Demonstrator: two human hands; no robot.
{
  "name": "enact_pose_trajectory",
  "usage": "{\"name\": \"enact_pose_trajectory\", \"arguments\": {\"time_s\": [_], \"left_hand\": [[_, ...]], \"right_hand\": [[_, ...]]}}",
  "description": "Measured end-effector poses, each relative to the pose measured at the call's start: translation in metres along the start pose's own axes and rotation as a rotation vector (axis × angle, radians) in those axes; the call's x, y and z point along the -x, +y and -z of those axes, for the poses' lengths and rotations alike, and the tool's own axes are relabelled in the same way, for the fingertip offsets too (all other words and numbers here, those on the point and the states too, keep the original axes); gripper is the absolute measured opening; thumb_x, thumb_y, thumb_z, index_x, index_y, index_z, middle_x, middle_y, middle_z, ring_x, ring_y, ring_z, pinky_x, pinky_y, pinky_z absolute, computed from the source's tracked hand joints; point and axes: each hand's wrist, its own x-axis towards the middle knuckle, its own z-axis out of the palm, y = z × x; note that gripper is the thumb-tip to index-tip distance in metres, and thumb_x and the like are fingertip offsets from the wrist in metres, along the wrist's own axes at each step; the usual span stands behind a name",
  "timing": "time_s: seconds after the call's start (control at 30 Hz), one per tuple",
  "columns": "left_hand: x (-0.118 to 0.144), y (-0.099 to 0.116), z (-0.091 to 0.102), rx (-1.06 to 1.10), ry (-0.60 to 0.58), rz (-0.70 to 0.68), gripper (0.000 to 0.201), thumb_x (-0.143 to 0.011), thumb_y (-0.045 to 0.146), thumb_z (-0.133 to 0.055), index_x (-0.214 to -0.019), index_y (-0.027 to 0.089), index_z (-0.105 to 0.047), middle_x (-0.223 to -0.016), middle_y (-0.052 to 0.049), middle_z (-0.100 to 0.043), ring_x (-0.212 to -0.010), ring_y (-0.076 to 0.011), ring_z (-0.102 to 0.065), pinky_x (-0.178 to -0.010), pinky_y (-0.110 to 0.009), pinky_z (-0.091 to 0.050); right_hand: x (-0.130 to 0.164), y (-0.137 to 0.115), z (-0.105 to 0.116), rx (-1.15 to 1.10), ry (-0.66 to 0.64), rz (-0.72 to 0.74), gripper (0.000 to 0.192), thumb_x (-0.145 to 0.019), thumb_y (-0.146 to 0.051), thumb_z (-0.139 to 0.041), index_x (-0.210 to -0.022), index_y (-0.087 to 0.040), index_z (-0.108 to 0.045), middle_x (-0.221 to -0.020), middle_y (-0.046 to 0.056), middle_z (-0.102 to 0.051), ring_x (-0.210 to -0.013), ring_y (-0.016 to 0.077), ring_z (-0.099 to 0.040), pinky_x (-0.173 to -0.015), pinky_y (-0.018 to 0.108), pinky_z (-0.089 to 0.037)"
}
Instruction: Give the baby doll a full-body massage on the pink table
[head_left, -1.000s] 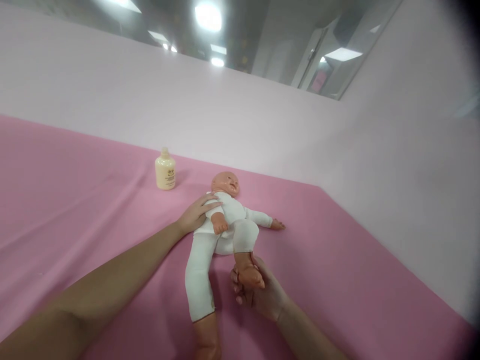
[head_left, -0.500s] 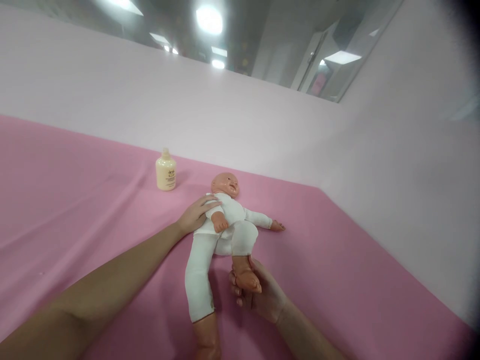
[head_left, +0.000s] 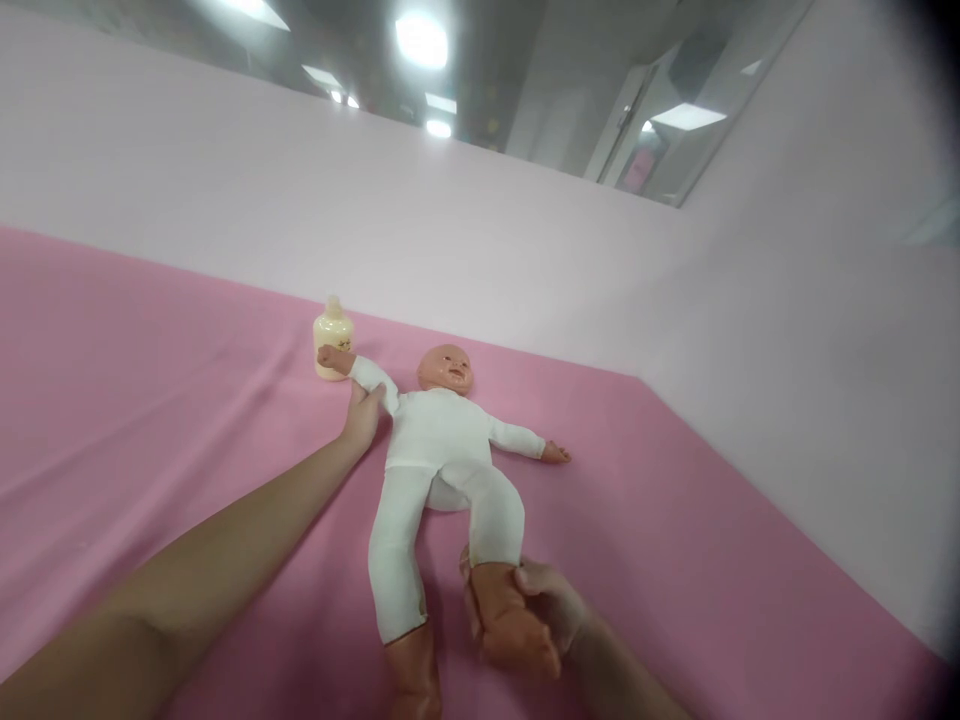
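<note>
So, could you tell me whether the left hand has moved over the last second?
Yes. The left hand left the doll's chest and now grips its arm, raised toward the lotion bottle, which has stayed put.

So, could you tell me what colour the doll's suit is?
White suit, head view.

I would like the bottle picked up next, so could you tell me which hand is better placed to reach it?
Left, probably. The left hand holds the doll's arm just beside the bottle, while the right hand grips the doll's foot at the near end.
</note>
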Motion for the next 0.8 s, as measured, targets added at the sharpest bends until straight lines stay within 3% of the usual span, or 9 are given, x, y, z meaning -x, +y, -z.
{"name": "enact_pose_trajectory", "arguments": {"time_s": [0.07, 0.17, 0.37, 0.5, 0.67, 0.8], "left_hand": [[-0.003, -0.002, 0.001, 0.054, 0.037, 0.062, 0.026, -0.075, 0.027, -0.064, -0.099, 0.023, -0.053, -0.097, -0.002, -0.06, -0.092, -0.0196, -0.06, -0.084, -0.034, -0.049], [-0.007, -0.003, 0.001, 0.123, 0.094, 0.116, 0.023, -0.073, 0.024, -0.063, -0.093, 0.022, -0.052, -0.09, -0.002, -0.059, -0.091, -0.0202, -0.06, -0.084, -0.034, -0.049], [-0.01, -0.007, 0.003, 0.141, 0.1, 0.146, 0.027, -0.071, 0.022, -0.063, -0.095, 0.023, -0.051, -0.093, -0.002, -0.059, -0.097, -0.0202, -0.06, -0.087, -0.034, -0.049], [-0.009, -0.008, 0.003, 0.103, 0.077, 0.126, 0.024, -0.074, 0.024, -0.061, -0.095, 0.022, -0.05, -0.095, -0.002, -0.059, -0.098, -0.0198, -0.06, -0.088, -0.034, -0.049], [-0.002, 0.0, 0.001, -0.017, 0.024, 0.018, 0.028, -0.081, 0.03, -0.058, -0.106, 0.022, -0.05, -0.106, -0.005, -0.061, -0.102, -0.0207, -0.06, -0.091, -0.036, -0.049], [0.009, 0.009, -0.004, -0.238, -0.139, -0.221, 0.035, -0.089, 0.034, -0.052, -0.121, 0.021, -0.052, -0.123, -0.01, -0.06, -0.123, -0.0255, -0.052, -0.108, -0.043, -0.04]], "right_hand": [[0.002, -0.002, -0.007, 0.09, 0.092, -0.12, 0.035, -0.068, -0.035, -0.077, -0.088, -0.01, -0.064, -0.074, 0.007, -0.068, -0.063, 0.0136, -0.061, -0.056, 0.023, -0.041], [0.003, -0.006, -0.016, 0.19, 0.096, -0.252, 0.033, -0.065, -0.029, -0.08, -0.085, -0.008, -0.065, -0.071, 0.005, -0.067, -0.054, 0.0088, -0.055, -0.049, 0.02, -0.036], [0.003, -0.008, -0.016, 0.207, 0.137, -0.289, 0.045, -0.058, -0.034, -0.084, -0.091, -0.008, -0.066, -0.074, 0.004, -0.068, -0.051, 0.006, -0.052, -0.046, 0.018, -0.034], [0.004, -0.007, -0.013, 0.205, 0.097, -0.269, 0.048, -0.061, -0.036, -0.084, -0.093, -0.006, -0.066, -0.073, 0.005, -0.067, -0.05, 0.006, -0.051, -0.048, 0.019, -0.037], [0.011, -0.007, -0.01, 0.184, -0.031, -0.208, 0.049, -0.06, -0.036, -0.087, -0.093, -0.008, -0.064, -0.074, 0.003, -0.066, -0.053, 0.0079, -0.056, -0.055, 0.021, -0.042], [0.015, -0.006, -0.006, 0.087, -0.168, -0.097, 0.065, -0.057, -0.044, -0.088, -0.106, -0.012, -0.059, -0.083, 0.006, -0.07, -0.064, 0.0136, -0.063, -0.064, 0.026, -0.046]]}}
